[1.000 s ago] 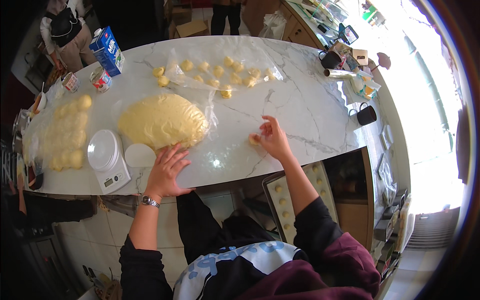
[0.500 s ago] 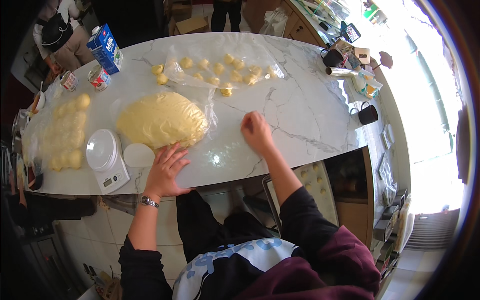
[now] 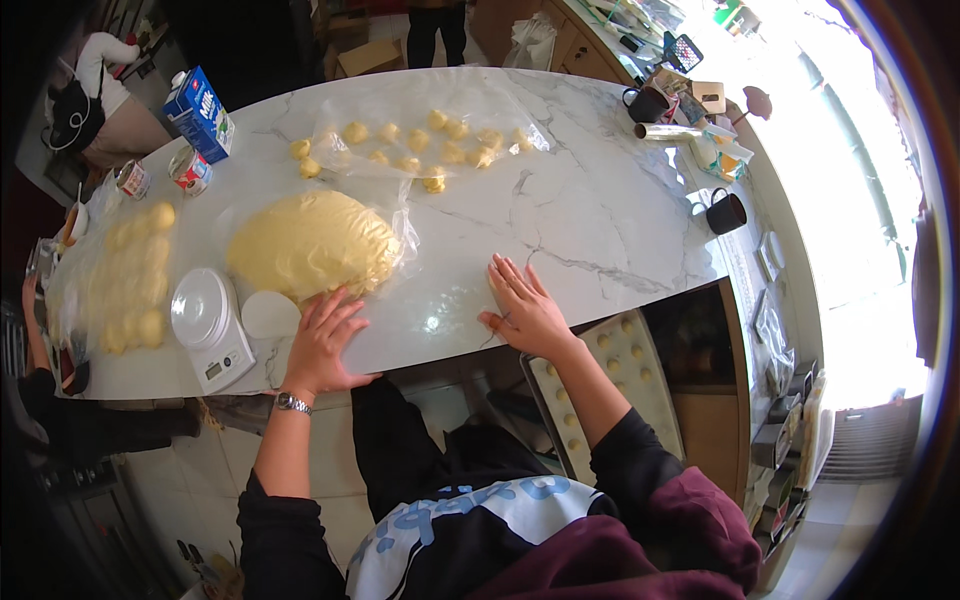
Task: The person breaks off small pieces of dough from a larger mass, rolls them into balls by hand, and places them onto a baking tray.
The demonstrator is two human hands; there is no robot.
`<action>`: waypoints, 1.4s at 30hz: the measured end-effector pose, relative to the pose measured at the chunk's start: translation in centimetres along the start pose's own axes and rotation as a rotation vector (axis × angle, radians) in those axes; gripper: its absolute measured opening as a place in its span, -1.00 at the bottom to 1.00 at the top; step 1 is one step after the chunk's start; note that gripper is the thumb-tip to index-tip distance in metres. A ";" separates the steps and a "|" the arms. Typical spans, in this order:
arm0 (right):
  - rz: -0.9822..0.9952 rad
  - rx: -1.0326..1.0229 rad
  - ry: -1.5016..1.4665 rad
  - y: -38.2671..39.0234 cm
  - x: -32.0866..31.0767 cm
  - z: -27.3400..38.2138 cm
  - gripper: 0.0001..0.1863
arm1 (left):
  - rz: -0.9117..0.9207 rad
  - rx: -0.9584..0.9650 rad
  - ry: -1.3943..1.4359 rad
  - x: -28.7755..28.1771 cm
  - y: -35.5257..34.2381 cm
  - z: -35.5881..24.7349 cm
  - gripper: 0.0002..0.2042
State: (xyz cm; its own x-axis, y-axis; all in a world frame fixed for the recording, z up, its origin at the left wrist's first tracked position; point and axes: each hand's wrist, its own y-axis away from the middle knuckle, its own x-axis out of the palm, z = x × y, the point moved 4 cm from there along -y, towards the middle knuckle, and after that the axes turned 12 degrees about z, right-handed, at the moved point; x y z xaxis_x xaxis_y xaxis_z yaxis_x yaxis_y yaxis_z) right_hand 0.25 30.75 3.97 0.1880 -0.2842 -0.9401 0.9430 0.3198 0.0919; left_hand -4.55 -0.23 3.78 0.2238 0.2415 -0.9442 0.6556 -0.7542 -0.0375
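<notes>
My left hand is open at the counter's near edge, fingertips against a large mound of yellow dough under clear plastic. A white digital scale and pale round disc lie to its left. My right hand lies open and palm down on the marble counter, right of the mound; anything under its palm is hidden. Small dough balls sit under and beside plastic farther back, and rows of larger balls lie covered at the left. A tray of small rounds is below the counter.
A blue carton and cans stand back left. A black mug and assorted packages line the right. Co-workers are at back left, back middle and far left. A cardboard box lies behind.
My right hand went from pinching a small pale piece, through curled fingers, to lying open nearer the front edge. My left hand stayed put. The back-left co-worker shifted and raised an arm.
</notes>
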 end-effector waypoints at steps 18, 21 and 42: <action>-0.200 -0.023 -0.537 -1.3 0.3 -2.2 -0.83 | -0.011 -0.031 0.050 -0.1 0.6 -0.1 -0.35; -0.362 0.032 -0.364 -2.3 -0.7 -6.3 -0.87 | -0.022 0.014 0.041 0.3 -0.5 -0.5 -0.33; -0.234 0.298 -1.902 16.6 10.6 -2.4 -0.60 | -0.019 0.053 -0.150 0.9 0.1 -0.1 -0.29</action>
State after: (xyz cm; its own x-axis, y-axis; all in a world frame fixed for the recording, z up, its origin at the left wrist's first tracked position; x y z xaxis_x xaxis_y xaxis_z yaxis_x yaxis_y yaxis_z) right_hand 17.24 35.20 -5.20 -0.1171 -0.8124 0.5712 0.9602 0.0542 0.2739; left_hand -4.25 -0.03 3.00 0.0991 0.1647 -0.9813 0.6188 -0.7825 -0.0688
